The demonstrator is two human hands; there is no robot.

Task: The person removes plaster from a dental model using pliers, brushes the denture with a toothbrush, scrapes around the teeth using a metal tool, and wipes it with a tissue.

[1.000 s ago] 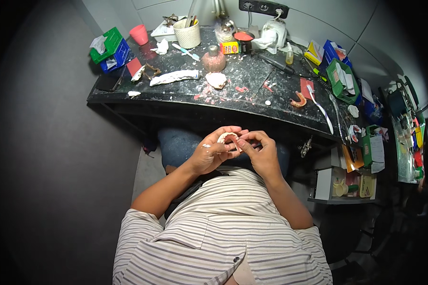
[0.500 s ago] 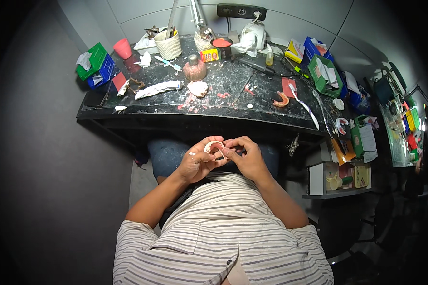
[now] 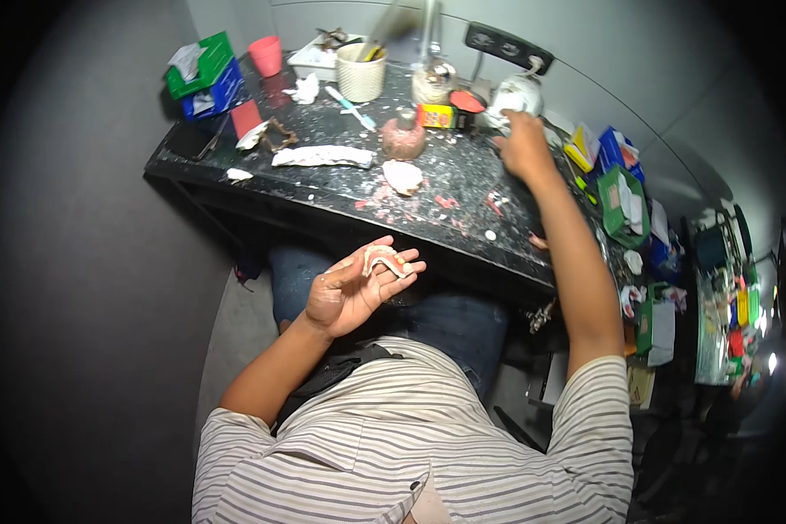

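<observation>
My left hand (image 3: 345,293) is palm up below the bench's front edge. It holds a pink denture (image 3: 377,258), a horseshoe-shaped plate with pale teeth, between the thumb and the outstretched fingers. My right hand (image 3: 527,150) is stretched over the back right of the bench. Its thumb and index finger are apart, with nothing seen between them, and the fingertips are at or just in front of a white, crumpled-looking thing (image 3: 517,92). Whether they touch it I cannot tell. My right forearm partly hides a second reddish denture piece (image 3: 538,241) on the bench.
The dark bench (image 3: 341,196) carries white and pink scraps. On it stand a round pinkish flask (image 3: 403,140), a white strip (image 3: 323,157), a plaster lump (image 3: 403,177), a toothbrush (image 3: 351,108), a woven cup (image 3: 360,74), a pink cup (image 3: 265,56) and a green box (image 3: 624,205).
My right hand has let go of the denture and moved up and right to the back of the bench. My left hand keeps the denture. The view has turned.
</observation>
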